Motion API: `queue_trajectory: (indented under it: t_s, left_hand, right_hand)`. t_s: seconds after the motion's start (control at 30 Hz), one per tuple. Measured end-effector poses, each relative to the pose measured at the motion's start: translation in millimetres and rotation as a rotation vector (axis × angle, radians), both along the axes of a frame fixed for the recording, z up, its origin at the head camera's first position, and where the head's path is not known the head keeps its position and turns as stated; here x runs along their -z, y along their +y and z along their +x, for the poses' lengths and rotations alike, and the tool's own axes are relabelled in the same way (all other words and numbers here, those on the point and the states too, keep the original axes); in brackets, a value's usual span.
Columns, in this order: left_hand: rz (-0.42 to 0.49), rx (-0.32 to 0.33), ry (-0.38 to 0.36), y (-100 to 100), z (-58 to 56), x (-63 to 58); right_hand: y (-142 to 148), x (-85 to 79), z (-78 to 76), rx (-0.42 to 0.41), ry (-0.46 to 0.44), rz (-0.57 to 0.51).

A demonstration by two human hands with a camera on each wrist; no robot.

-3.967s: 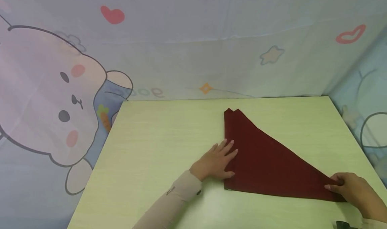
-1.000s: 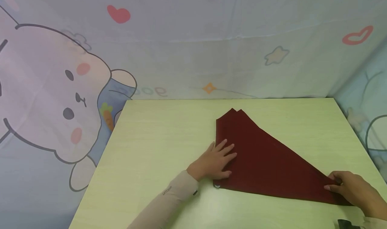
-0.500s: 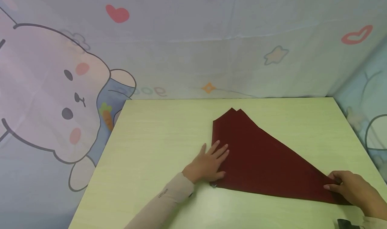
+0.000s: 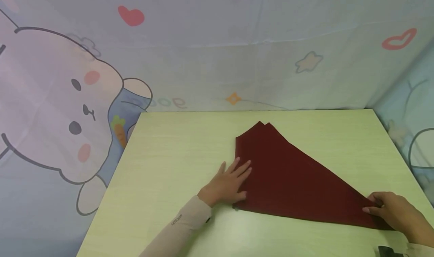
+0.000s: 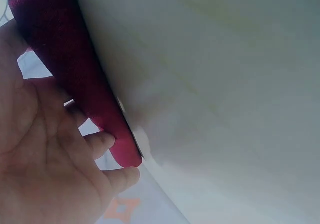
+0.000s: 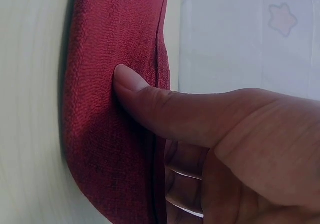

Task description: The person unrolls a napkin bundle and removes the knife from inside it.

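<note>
A dark red folded cloth (image 4: 291,178) lies on the table, broad at the left and narrowing to a point at the right. My left hand (image 4: 225,183) rests on its left edge with the fingers spread. The left wrist view shows that hand's fingertips along a rounded fold of the cloth (image 5: 75,59). A small pale tag (image 4: 235,208) shows at the near left corner. My right hand (image 4: 395,213) pinches the narrow right end. In the right wrist view the thumb (image 6: 132,81) presses on the woven fabric (image 6: 115,134), the other fingers behind it.
The pale wooden table (image 4: 169,155) reaches back to a printed curtain (image 4: 210,53) with a cartoon bear, hearts and stars. Another printed curtain (image 4: 420,144) hangs along the right side. A small black object (image 4: 388,251) shows by the right cuff.
My left hand has slid left, and the cloth's left edge has moved left with it, widening that end. The right hand keeps its pinch at nearly the same spot.
</note>
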State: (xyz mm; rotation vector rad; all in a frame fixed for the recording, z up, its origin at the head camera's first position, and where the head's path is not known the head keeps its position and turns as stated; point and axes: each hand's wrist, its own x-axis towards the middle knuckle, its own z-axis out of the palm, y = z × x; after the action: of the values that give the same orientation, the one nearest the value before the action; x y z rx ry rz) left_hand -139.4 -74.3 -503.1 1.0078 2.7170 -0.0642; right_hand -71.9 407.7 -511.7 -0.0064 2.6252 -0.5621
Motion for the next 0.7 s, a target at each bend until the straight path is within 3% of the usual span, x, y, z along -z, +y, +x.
queue_trajectory:
  t_s: [0.7]
  left_hand:
    - [0.121, -0.083, -0.085, -35.1, -0.6, 3.5]
  right_hand:
    - [2.6, 3.6, -1.4, 0.000, -0.012, 0.008]
